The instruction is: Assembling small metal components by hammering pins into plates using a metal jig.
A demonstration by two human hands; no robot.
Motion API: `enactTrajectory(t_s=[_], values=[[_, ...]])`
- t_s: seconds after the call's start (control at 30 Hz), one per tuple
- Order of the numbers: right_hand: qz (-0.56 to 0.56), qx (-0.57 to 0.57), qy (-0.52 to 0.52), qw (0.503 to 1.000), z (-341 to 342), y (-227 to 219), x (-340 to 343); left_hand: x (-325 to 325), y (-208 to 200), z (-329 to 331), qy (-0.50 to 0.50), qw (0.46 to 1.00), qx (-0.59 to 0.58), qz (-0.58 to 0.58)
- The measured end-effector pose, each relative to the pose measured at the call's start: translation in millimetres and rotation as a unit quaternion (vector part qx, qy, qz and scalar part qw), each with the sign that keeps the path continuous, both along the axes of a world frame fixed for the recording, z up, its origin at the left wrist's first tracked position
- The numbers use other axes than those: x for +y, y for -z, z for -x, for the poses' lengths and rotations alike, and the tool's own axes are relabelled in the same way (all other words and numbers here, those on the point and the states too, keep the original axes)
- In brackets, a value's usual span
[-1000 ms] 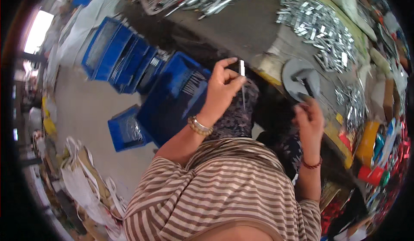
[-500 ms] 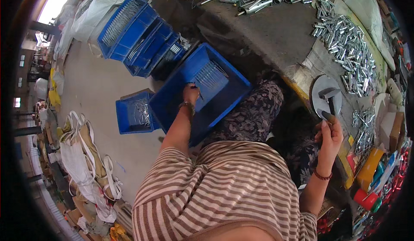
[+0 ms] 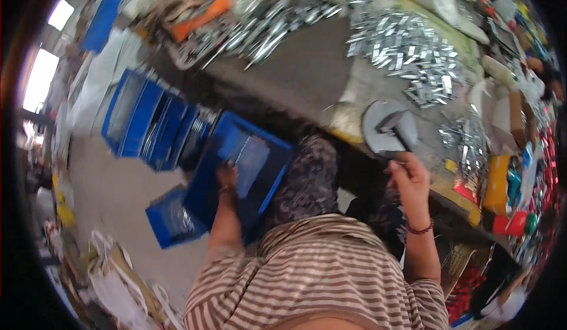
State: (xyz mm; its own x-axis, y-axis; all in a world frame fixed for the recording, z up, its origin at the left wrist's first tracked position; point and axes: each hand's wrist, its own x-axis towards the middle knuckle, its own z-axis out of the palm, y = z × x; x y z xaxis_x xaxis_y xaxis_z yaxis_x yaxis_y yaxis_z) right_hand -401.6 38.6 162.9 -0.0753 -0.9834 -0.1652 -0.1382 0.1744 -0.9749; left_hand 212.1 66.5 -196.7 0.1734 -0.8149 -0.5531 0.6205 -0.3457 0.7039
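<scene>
My right hand (image 3: 409, 173) is closed round the handle of a hammer (image 3: 404, 134). The hammer's head rests on or just above a round grey metal disc (image 3: 373, 123) at the bench edge. To the left, my left hand (image 3: 227, 175) reaches into a large blue bin (image 3: 273, 183), close to a row of thin metal rods (image 3: 249, 155) lying inside. Blur smears the fingers of that hand, so whether it holds anything does not show.
Metal tubes (image 3: 407, 49) are heaped on the bench (image 3: 307, 55), with longer rods (image 3: 269, 31) farther left. Stacked blue bins (image 3: 139, 117) stand beyond my left hand. A smaller blue bin (image 3: 171, 218) sits on the floor, with white bags (image 3: 118, 277) nearby. A red-and-green container (image 3: 514, 223) is at right.
The whole view has swung, so bins and bench appear farther left and lower, with more of the bench showing. My left hand stays inside the bin; my right keeps hold of the hammer.
</scene>
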Motion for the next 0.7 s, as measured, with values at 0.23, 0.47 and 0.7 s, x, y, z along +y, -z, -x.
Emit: enactTrajectory(t_s=[0.23,0.47,0.7], values=[[-0.006,0.029,-0.008,1.000,3.6,-8.1,4.1,-108.2,-240.6,184.9,-0.119,0.830,-0.531,0.121],[0.024,0.036,-0.040,0.998,3.4,-12.2,3.0,-218.8,-391.8,351.2,0.205,0.706,-0.543,0.405],[0.220,0.212,-0.055,0.951,47.6,-58.2,-65.2,-334.0,-363.7,423.1,0.251,0.652,-0.561,0.444]])
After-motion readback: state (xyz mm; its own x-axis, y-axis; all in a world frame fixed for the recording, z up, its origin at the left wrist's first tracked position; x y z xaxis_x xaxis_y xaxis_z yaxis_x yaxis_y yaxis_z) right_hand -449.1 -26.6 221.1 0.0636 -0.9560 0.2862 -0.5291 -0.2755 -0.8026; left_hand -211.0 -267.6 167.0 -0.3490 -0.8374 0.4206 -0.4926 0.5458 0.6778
